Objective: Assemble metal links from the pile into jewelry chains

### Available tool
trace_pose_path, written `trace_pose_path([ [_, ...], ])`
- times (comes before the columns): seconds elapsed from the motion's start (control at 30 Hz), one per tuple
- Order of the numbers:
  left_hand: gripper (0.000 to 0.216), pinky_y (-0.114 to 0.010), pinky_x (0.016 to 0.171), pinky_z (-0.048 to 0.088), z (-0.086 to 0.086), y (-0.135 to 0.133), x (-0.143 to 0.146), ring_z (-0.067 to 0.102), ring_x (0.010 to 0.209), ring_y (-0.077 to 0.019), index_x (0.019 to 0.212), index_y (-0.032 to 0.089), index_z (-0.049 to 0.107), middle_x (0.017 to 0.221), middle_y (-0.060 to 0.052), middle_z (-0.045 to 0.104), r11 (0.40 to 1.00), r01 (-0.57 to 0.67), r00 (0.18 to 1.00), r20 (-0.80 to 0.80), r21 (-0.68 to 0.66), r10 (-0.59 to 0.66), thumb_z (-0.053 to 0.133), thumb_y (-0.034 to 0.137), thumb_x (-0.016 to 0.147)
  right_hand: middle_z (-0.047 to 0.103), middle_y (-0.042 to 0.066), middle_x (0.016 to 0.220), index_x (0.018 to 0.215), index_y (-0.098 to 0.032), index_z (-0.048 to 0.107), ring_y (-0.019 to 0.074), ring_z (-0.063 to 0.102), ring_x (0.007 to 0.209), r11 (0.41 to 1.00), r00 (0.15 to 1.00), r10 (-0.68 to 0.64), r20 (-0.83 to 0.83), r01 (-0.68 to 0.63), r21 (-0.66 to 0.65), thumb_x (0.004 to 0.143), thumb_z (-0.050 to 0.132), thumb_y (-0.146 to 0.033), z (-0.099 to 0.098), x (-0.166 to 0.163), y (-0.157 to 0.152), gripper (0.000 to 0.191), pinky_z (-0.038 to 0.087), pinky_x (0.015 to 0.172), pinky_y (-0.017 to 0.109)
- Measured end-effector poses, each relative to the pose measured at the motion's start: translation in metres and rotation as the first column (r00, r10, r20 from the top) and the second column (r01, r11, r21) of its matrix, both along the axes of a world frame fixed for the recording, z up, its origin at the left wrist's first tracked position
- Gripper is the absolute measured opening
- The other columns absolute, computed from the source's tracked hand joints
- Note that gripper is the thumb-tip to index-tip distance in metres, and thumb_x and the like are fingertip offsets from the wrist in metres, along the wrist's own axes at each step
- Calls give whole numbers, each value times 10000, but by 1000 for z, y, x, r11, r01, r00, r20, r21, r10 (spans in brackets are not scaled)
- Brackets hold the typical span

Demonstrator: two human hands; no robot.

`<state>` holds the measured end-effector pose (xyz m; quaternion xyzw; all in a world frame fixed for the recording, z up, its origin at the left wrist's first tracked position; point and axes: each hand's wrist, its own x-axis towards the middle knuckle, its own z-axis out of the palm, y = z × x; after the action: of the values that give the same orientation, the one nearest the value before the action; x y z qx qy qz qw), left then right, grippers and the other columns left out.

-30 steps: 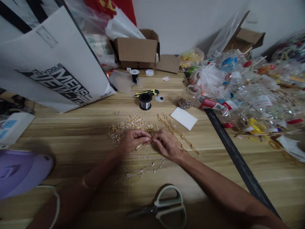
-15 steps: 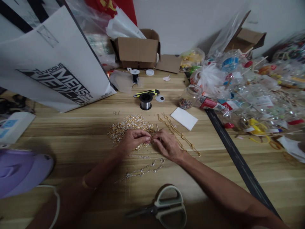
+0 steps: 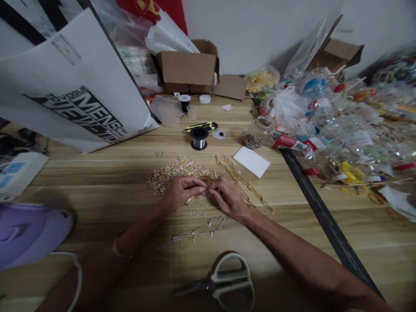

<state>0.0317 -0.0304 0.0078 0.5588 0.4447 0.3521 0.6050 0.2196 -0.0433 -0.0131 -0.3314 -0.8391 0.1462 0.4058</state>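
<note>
My left hand (image 3: 186,190) and my right hand (image 3: 228,197) meet fingertip to fingertip at the front edge of a pile of gold and silver jewellery pieces (image 3: 177,171). Both hands are closed in a pinch; whatever tiny piece lies between the fingertips is too small to name. Right of my right hand, gold chains (image 3: 248,185) stretch across the wooden table (image 3: 130,182). A silver chain with small charms (image 3: 198,233) lies below my hands, and a shorter silver chain (image 3: 190,213) sits just above it.
Large scissors (image 3: 232,279) lie near the front edge. Behind the pile stand a wire spool (image 3: 199,138), a cutter knife (image 3: 199,127) and a jar of beads (image 3: 260,132). A white paper (image 3: 251,161) lies right, beside heaped plastic bottles (image 3: 344,134). A paper bag (image 3: 74,86) stands left.
</note>
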Motion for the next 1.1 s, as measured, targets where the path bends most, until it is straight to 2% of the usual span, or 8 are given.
trace_pose_path([
  [0.43, 124, -225, 648, 508, 2, 0, 1, 640, 647, -132, 754, 130, 707, 698, -29, 719, 1000, 5, 1000, 2, 14, -5, 704, 209, 659, 592, 55, 815, 909, -181, 521, 148, 536, 739, 1000, 1000, 14, 0, -14, -16, 913, 443, -173, 0, 0, 0, 79, 432, 652, 267],
  [0.87, 100, -214, 634, 478, -8, -2, 2, 630, 663, -130, 758, 129, 706, 725, -38, 712, 988, -15, 998, -58, 153, 24, 683, 194, 686, 607, 55, 827, 925, -176, 537, 140, 551, 744, 999, 1000, 31, 3, -31, -18, 917, 461, -179, 0, 0, 0, 77, 442, 655, 253],
  [1.1, 117, -220, 652, 494, -9, -2, 2, 640, 671, -131, 761, 126, 697, 742, -41, 716, 993, -35, 999, -28, 116, 39, 701, 186, 660, 633, 55, 833, 930, -171, 549, 136, 575, 760, 999, 999, 42, -33, -42, -5, 913, 492, -197, 0, 0, 0, 65, 461, 679, 247],
])
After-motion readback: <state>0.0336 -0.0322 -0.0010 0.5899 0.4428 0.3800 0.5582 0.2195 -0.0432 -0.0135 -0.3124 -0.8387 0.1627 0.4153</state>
